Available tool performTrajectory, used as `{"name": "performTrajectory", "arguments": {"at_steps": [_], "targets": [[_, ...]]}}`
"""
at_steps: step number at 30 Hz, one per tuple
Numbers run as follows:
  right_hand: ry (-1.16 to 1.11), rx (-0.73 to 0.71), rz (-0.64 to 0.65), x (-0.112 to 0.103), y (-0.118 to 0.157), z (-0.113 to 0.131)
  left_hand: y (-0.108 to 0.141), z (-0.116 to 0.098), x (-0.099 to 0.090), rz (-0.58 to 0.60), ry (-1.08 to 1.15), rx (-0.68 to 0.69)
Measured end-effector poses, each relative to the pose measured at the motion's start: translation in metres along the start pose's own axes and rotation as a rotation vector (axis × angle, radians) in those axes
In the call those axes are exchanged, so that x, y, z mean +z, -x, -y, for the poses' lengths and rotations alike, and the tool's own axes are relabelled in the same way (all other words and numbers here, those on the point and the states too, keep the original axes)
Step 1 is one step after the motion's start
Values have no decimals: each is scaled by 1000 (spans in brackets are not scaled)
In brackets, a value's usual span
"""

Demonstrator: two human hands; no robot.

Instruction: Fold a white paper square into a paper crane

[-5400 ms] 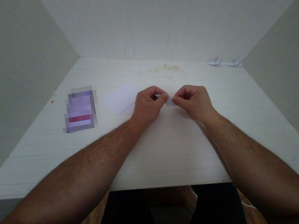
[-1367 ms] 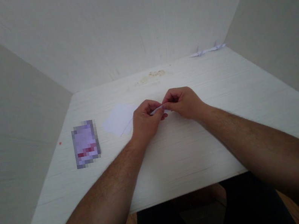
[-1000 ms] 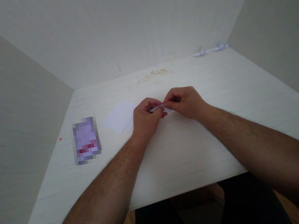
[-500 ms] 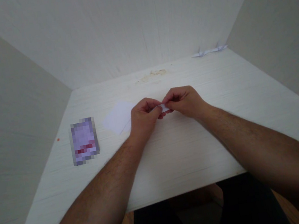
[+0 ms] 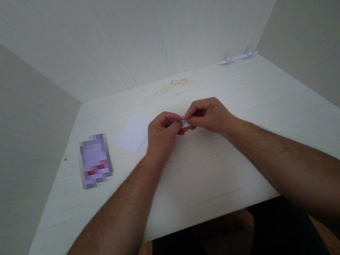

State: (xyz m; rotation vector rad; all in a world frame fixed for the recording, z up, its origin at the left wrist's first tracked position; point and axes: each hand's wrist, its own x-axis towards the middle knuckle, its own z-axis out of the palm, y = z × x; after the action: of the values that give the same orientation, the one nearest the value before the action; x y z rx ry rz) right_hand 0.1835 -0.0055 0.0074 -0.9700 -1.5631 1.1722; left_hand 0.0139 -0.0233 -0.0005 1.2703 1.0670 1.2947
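Observation:
Near the middle of the white table, a small folded piece of white paper (image 5: 185, 123) is pinched between my two hands. My left hand (image 5: 164, 133) grips its left end with thumb and fingers closed. On the other end, my right hand (image 5: 207, 114) pinches it the same way, the fingertips almost meeting. Most of the paper is covered by the fingers, so its exact shape is hidden. Flat sheets of white paper (image 5: 132, 134) lie just left of my left hand, partly behind it.
A blurred purple item (image 5: 94, 155) with a red stripe lies at the left. Two folded paper figures, perhaps cranes (image 5: 227, 61), stand by the back right corner. Walls enclose the table (image 5: 199, 183) at back and sides. A tiny orange speck (image 5: 66, 159) sits near the left edge.
Both hands stay in nearly the same place on the folded paper. The fingertips shift very slightly, and a little less of the paper shows between them.

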Motion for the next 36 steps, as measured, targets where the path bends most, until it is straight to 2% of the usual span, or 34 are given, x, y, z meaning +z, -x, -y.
{"name": "performTrajectory", "arguments": {"at_steps": [5,12,18,36], "targets": [[-43,33,24,-1,-1,1,-1,3,-3,2,-9,4],[-64,77,40,-3,-2,1,-1,0,-4,61,92,-64],[-48,82,52,-2,-1,3,-2,2,-4,36,26,-70],[13,101,15,-1,-2,4,-1,0,-4,49,21,-81]]}}
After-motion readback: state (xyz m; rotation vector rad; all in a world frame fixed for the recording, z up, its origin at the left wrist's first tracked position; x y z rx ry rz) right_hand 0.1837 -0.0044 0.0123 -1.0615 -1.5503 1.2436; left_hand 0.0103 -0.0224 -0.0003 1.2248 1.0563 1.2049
